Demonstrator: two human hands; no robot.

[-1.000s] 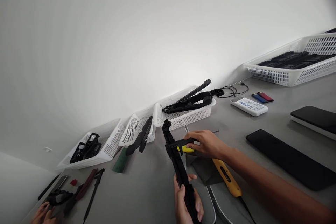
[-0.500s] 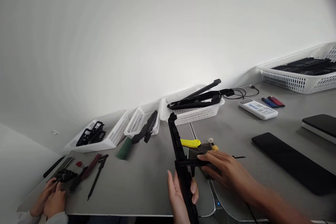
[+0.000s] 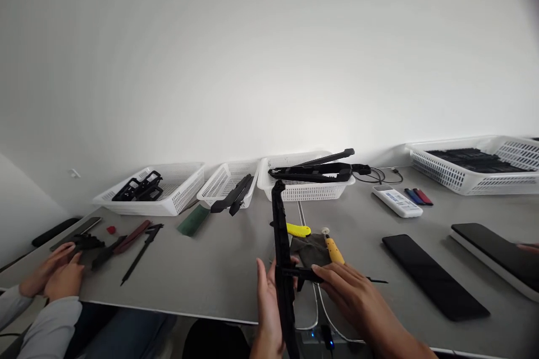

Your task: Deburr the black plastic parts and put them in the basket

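Observation:
My left hand [image 3: 268, 308] is wrapped round a long, narrow black plastic part [image 3: 280, 235] that stands nearly upright, its hooked end at the top. In my right hand [image 3: 357, 297] is a black caliper [image 3: 306, 275], lying sideways with its jaws against the middle of that part. The thin end of the caliper sticks out to the right, past my fingers. Behind my hands lie a yellow-handled cutter [image 3: 298, 230], a dark cloth [image 3: 308, 251] and a tool with a yellow grip and a round white tip [image 3: 334, 249].
White baskets with black parts [image 3: 305, 193] line the wall; another basket [image 3: 463, 179] is at the right. A white device [image 3: 398, 202] and dark slabs [image 3: 435, 277] lie on the right. At left, a co-worker's hands [image 3: 63, 277] handle a dark object near a second caliper [image 3: 141, 252].
My view has tilted up and shifted, so the table's front edge shows more. The caliper remains against the black part; my right hand appears slightly lower and more of the yellow-gripped tool shows.

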